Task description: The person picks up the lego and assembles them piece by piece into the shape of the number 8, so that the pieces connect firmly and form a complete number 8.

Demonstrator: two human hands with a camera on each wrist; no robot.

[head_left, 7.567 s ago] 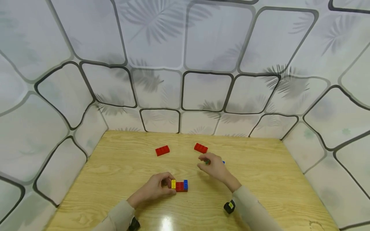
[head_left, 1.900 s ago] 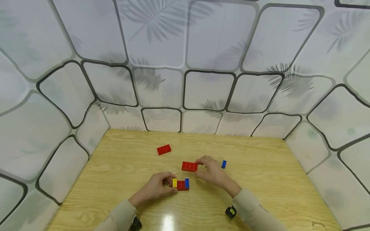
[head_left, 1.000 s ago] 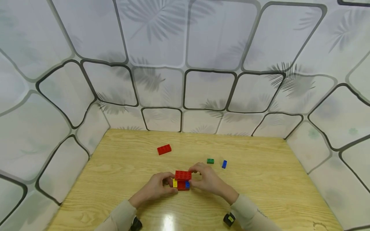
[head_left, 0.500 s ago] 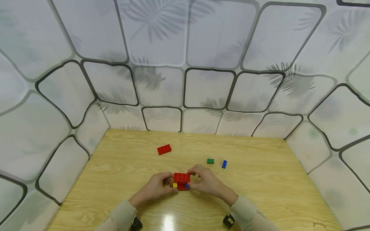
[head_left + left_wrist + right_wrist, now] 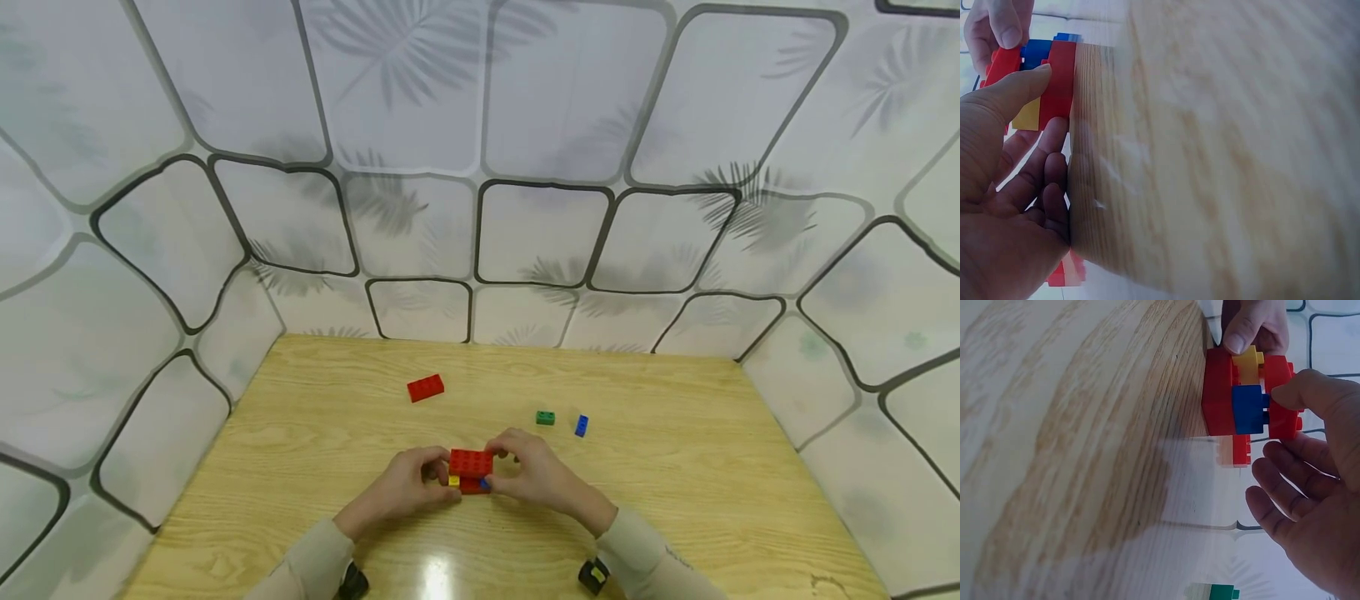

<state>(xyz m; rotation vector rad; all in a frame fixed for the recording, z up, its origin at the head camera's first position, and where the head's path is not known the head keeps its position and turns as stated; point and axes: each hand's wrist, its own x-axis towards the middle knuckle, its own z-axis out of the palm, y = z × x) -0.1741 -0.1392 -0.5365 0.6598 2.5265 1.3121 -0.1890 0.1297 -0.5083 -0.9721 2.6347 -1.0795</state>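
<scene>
A red brick (image 5: 1218, 394) lies on the table with a yellow brick (image 5: 1247, 365) on its left end and a blue brick (image 5: 1247, 409) on its right. My left hand (image 5: 401, 486) pinches the left end of this lower red brick between thumb and fingers. Over it my right hand (image 5: 543, 477) holds another red brick (image 5: 471, 462) by its right end, thumb in front and fingers behind. Blue studs show in a narrow gap under that upper brick in the right wrist view. From the head view it hides most of the yellow and blue bricks.
A loose red brick (image 5: 426, 388) lies behind on the left. Behind my right hand are a small green brick (image 5: 545, 417) and a small blue brick (image 5: 582, 426). A patterned cloth wall (image 5: 540, 233) rises at the wooden table's (image 5: 337, 375) back edge.
My right hand has carried the red brick from the back right leftward and down over the yellow and blue bricks. The left hand has kept its hold. The last half second shows hardly any movement.
</scene>
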